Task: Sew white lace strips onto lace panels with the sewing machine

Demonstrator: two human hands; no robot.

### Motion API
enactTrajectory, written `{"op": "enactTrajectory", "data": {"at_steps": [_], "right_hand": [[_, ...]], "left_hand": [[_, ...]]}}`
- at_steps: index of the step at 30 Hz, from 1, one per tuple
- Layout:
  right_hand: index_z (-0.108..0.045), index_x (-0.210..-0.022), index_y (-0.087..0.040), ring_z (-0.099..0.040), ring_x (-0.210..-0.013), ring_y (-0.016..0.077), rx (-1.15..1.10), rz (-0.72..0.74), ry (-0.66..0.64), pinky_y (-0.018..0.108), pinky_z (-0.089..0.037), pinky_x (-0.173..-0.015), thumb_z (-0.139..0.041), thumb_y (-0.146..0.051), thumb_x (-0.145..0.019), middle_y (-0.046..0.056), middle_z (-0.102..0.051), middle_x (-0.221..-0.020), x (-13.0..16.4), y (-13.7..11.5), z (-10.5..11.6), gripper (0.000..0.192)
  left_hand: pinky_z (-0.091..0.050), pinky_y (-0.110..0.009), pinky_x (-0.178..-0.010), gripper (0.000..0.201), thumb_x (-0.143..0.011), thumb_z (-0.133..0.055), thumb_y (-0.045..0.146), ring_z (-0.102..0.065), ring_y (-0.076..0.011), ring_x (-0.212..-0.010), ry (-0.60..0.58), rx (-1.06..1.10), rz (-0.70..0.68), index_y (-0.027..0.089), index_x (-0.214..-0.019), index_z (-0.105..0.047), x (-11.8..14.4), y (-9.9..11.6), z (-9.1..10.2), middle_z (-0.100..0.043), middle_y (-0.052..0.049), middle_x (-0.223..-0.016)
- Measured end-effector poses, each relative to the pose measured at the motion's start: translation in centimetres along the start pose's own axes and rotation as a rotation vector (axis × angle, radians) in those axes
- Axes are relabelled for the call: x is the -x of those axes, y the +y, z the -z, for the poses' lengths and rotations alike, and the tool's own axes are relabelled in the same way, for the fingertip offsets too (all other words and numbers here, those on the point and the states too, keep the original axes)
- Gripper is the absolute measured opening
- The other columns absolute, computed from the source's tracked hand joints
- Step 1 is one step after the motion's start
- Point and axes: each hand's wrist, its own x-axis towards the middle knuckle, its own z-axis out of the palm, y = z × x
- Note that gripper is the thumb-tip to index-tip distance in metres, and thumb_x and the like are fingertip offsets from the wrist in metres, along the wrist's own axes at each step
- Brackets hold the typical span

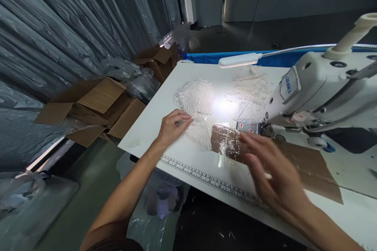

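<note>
My left hand (174, 126) pinches the edge of a piece of white lace (198, 135) that lies on the white table, left of the sewing machine. Just beyond it rests a larger pile of white lace (196, 96). My right hand (269, 160) holds nothing; its fingers are apart and slightly blurred, over a strip of brown cardboard (226, 141) covered with shiny tape. Behind that hand stands a white sewing machine (312, 86), its needle area partly hidden. More lace (250, 94) lies beside the machine head.
A printed ruler (206, 178) runs along the table's front edge. A lit lamp (238, 60) on a flexible neck hangs over the table. Open cardboard boxes (103, 102) and clear plastic bags (144, 82) stand at the left, before a grey plastic curtain (73, 15).
</note>
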Motion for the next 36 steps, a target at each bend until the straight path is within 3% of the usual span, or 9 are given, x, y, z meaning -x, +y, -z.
{"op": "enactTrajectory", "data": {"at_steps": [4,7,9,12,14,21,25,29,36], "right_hand": [[-0.047,-0.138,-0.004,-0.036,-0.134,0.0403,0.062,0.138,-0.2,0.062,-0.039,-0.104,-0.047,-0.044,-0.093,0.027,-0.044,-0.14,0.1,-0.5,-3.6,0.06],[-0.068,-0.113,-0.022,-0.056,-0.12,0.0266,-0.235,0.431,-0.485,0.041,-0.047,-0.103,-0.059,-0.043,-0.087,0.011,-0.064,-0.124,1.3,-1.9,-2.3,0.035],[-0.069,-0.106,-0.025,-0.059,-0.116,0.0194,-0.312,0.312,-0.503,0.029,-0.05,-0.098,-0.056,-0.031,-0.091,0.007,-0.065,-0.121,1.2,-2.0,-0.4,0.021],[-0.057,-0.126,-0.026,-0.05,-0.124,0.0224,-0.353,0.034,-0.219,0.038,-0.045,-0.102,-0.059,-0.028,-0.089,0.01,-0.052,-0.135,-0.3,-0.7,2.0,0.038],[-0.044,-0.139,-0.026,-0.041,-0.132,0.0248,-0.425,-0.051,-0.212,0.043,-0.039,-0.108,-0.066,-0.03,-0.084,0.011,-0.043,-0.143,-1.0,0.5,2.8,0.059],[-0.064,-0.105,-0.018,-0.06,-0.079,0.0124,-1.03,-0.395,-0.791,0.026,-0.05,-0.071,-0.067,-0.034,-0.084,0.002,-0.065,-0.09,-0.1,2.4,3.1,0.026],[-0.063,-0.108,-0.018,-0.055,-0.069,0.0099,-0.994,-0.534,-0.715,0.022,-0.044,-0.059,-0.064,-0.039,-0.086,0.001,-0.064,-0.085,-0.5,4.2,3.7,0.031],[-0.065,-0.111,-0.021,-0.054,-0.062,0.0128,-0.559,-0.544,-0.451,0.025,-0.041,-0.054,-0.061,-0.048,-0.085,0.001,-0.063,-0.075,-2.0,6.5,4.2,0.037],[-0.069,-0.102,-0.022,-0.057,-0.063,0.0208,0.258,-0.545,-0.096,0.03,-0.035,-0.051,-0.056,-0.042,-0.085,0.006,-0.064,-0.074,-2.2,9.4,3.9,0.029]], "left_hand": [[-0.051,-0.026,-0.07,0.015,-0.083,-0.064,0.032,-0.064,-0.0155,-0.082,-0.068,0.119,0.064,0.017,-0.081,-0.065,0.2,0.7,0.5,-0.068,-0.006,-0.087],[-0.05,-0.027,-0.072,0.017,-0.081,-0.062,0.033,-0.062,-0.015,-0.079,-0.172,0.277,0.19,0.017,-0.079,-0.057,0.5,2.0,1.1,-0.065,-0.005,-0.086],[-0.048,-0.025,-0.063,0.02,-0.081,-0.06,0.034,-0.058,-0.0124,-0.069,-0.318,0.417,0.259,0.017,-0.075,-0.05,0.7,3.6,1.1,-0.061,-0.002,-0.078],[-0.043,-0.022,-0.055,0.021,-0.082,-0.057,0.034,-0.054,-0.0108,-0.062,-0.626,0.664,0.275,0.018,-0.076,-0.045,1.1,7.2,0.3,-0.06,-0.002,-0.075],[-0.044,-0.022,-0.056,0.017,-0.082,-0.057,0.031,-0.055,-0.0109,-0.064,-0.797,0.716,0.236,0.018,-0.078,-0.047,1.3,9.7,-0.7,-0.061,-0.004,-0.08],[-0.046,-0.021,-0.06,0.018,-0.085,-0.063,0.028,-0.056,-0.0097,-0.072,-0.844,0.59,0.273,0.018,-0.097,-0.054,0.8,12.2,-2.4,-0.06,-0.002,-0.087],[-0.052,-0.025,-0.074,0.028,-0.086,-0.064,0.031,-0.06,-0.0145,-0.091,-0.723,0.481,0.274,0.019,-0.108,-0.054,-0.3,10.5,-3.2,-0.061,-0.008,-0.109],[-0.053,-0.03,-0.076,0.03,-0.09,-0.058,0.035,-0.061,-0.0183,-0.094,-0.637,0.286,0.196,0.019,-0.116,-0.052,-1.3,8.9,-4.4,-0.063,-0.007,-0.105],[-0.045,-0.04,-0.077,0.021,-0.096,-0.047,0.027,-0.059,-0.0223,-0.09,-0.568,-0.419,-0.364,0.018,-0.106,-0.062,-4.4,7.5,-5.6,-0.06,-0.011,-0.111]]}}
